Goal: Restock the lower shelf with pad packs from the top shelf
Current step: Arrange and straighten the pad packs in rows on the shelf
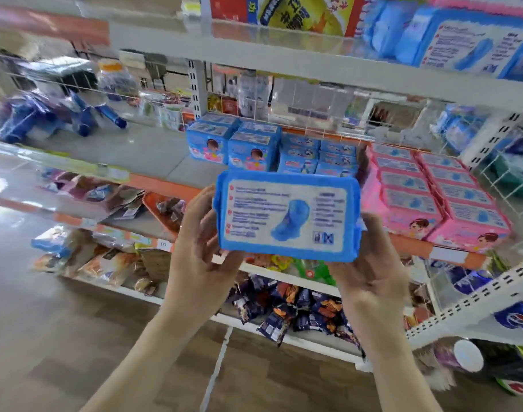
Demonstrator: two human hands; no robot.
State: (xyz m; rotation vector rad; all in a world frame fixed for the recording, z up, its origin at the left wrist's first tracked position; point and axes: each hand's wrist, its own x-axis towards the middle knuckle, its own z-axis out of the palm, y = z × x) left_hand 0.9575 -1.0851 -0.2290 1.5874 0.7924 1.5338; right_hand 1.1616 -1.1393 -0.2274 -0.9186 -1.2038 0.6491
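Facing the bare left stretch of the lower shelf (153, 156), I held one blue pad pack (287, 215) in the air before it, my left hand (200, 233) with fingers curled round its left end, my right hand (370, 263) cupping its right end from below. Blue rows (284, 150) and pink rows (432, 197) already stood shelved, but more packs (462, 40) waited on the top shelf (417, 80): partly done, I judged.

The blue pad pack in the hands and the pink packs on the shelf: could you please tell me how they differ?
The blue pad pack has a blue wrapper; the pink packs are pink. The blue pad pack is held in the air by the left hand and right hand at its ends; the pink packs sit in rows on the shelf. Both show a white panel with a blue pad drawing.
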